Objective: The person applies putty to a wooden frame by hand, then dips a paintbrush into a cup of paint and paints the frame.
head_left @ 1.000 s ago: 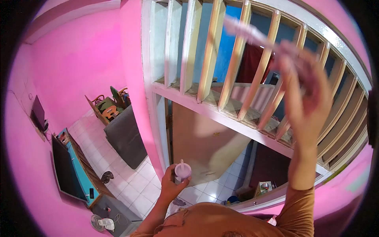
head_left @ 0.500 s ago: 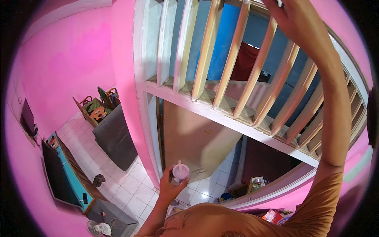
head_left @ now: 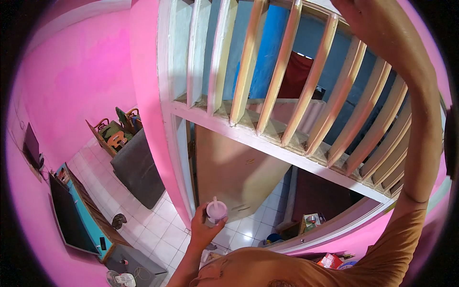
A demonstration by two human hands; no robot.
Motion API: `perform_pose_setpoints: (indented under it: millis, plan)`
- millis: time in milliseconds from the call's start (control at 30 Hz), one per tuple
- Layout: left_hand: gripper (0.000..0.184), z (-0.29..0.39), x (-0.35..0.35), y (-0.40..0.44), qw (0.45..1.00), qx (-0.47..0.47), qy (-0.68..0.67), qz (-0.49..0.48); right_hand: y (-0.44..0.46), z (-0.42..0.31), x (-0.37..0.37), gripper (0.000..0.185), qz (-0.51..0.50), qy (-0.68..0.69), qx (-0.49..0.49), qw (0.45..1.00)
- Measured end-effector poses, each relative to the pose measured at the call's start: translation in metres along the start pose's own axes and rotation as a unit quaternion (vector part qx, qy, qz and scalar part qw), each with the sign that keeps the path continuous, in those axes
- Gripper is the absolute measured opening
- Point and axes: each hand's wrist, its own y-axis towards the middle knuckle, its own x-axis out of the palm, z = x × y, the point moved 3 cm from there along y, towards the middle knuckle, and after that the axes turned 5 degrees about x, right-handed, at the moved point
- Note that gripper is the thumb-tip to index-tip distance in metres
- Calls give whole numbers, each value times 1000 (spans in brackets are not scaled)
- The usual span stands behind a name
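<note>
Item 1: cup [head_left: 219, 214], small, pale pink, one piece. Location: low centre of the view, in front of the door panel [head_left: 229, 162], off any surface. Material: probably thin plastic; judged light, smooth, and apt to flex if squeezed hard. Contents: cannot be made out. Best hold: around the side wall below the rim, kept level.

Item 2: stick [head_left: 215, 203], pale, narrow, standing in the cup and rising past its rim. Judged light and likely loose; best taken by the upper end.

Hands: well apart. Left hand [head_left: 204, 230]: wrapped round the side of the cup, thumb and fingers on opposite sides. Right hand [head_left: 366, 16]: lifted to the top edge of the view near the upper part of the slats; its fingertips lie outside the view, so their grip or load cannot be told.

Obstructions: a row of upright slats [head_left: 278, 69], seemingly rigid, with narrow gaps between; lower rail [head_left: 287, 152] beneath them. The right forearm crosses in front of the slats at the far right.

Surroundings: grey sofa [head_left: 138, 167]; dark screen [head_left: 71, 210] by a teal cabinet [head_left: 85, 217]; fan [head_left: 125, 280] at a grey desk [head_left: 138, 257]; red packet [head_left: 330, 260] beside the sleeve; red cloth [head_left: 295, 76] beyond the slats.
</note>
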Motion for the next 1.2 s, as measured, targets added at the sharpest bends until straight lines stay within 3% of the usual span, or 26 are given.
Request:
perform_pose_setpoints:
  millis: [133,333,433,533,633,733,833,967,1000,1100,1200]
  plan:
    - [72,-5,-1,1,1000,7,-4,13,3,-4,-1,11,61,43,-41,996]
    - [72,-3,1,2,1000,2,-7,4,3,-6,-9,11,-43,4,-24,999]
    - [72,-8,-1,1,1000,5,-1,16,6,0,-8,11,-31,-68,-25,997]
    - [72,-9,-1,2,1000,12,-6,10,7,-4,-9,10,-5,-31,-81,996]
    - [71,-11,2,3,1000,4,-16,9,7,-10,-11,9,3,-34,-70,997]
    - [72,-10,2,3,1000,4,9,-1,7,-6,-21,9,-122,-18,49,991]
    - [70,-6,2,2,1000,-3,14,-5,-2,10,-14,9,-50,-81,-21,995]
    - [70,-13,3,2,1000,-5,0,-10,-5,27,4,10,41,9,-138,990]
    - [70,-15,4,2,1000,0,-5,-11,0,26,11,10,-10,-9,-103,995]
    - [69,-10,4,2,1000,-2,-10,-14,-17,2,-6,11,-32,-155,-3,987]
    - [69,-10,3,3,1000,-13,-5,-20,-20,26,-5,12,-105,-202,46,973]
